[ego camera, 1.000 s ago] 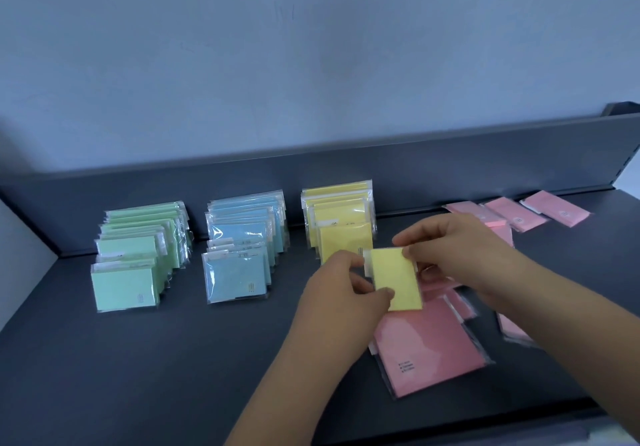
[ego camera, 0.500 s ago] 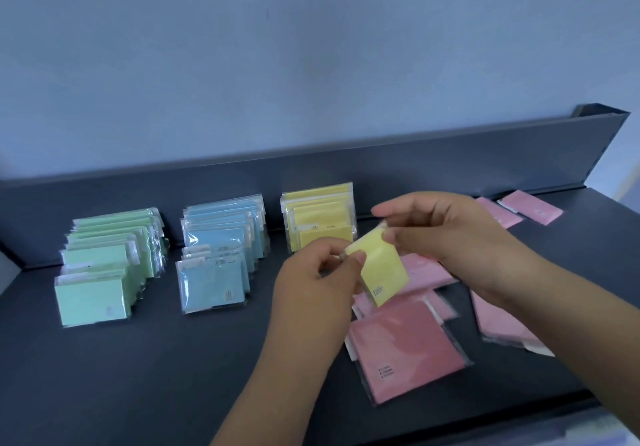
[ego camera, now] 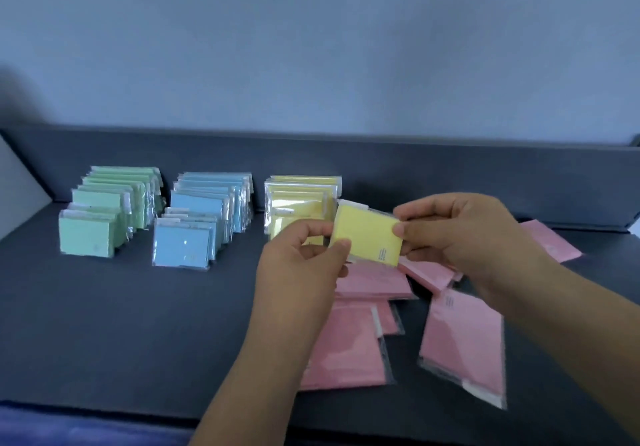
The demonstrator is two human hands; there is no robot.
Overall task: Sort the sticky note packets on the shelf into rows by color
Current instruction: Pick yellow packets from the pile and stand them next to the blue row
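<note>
A yellow sticky note packet (ego camera: 367,234) is held above the dark shelf (ego camera: 138,324) between both hands. My left hand (ego camera: 304,265) pinches its left edge and my right hand (ego camera: 460,234) pinches its right edge. Just behind it stands the yellow row (ego camera: 301,196), partly hidden by my left hand. A blue row (ego camera: 201,217) and a green row (ego camera: 107,210) stand upright to the left. Several pink packets (ego camera: 464,338) lie flat and scattered under and right of my hands.
The shelf's dark back wall (ego camera: 450,175) runs behind the rows. One pink packet (ego camera: 550,241) lies at the far right near the back. The shelf's front edge (ego camera: 104,411) is near the bottom of the view.
The yellow packet has turned from tilted to nearly level, broad face toward me, and sits closer to the yellow row. Both hands still hold it.
</note>
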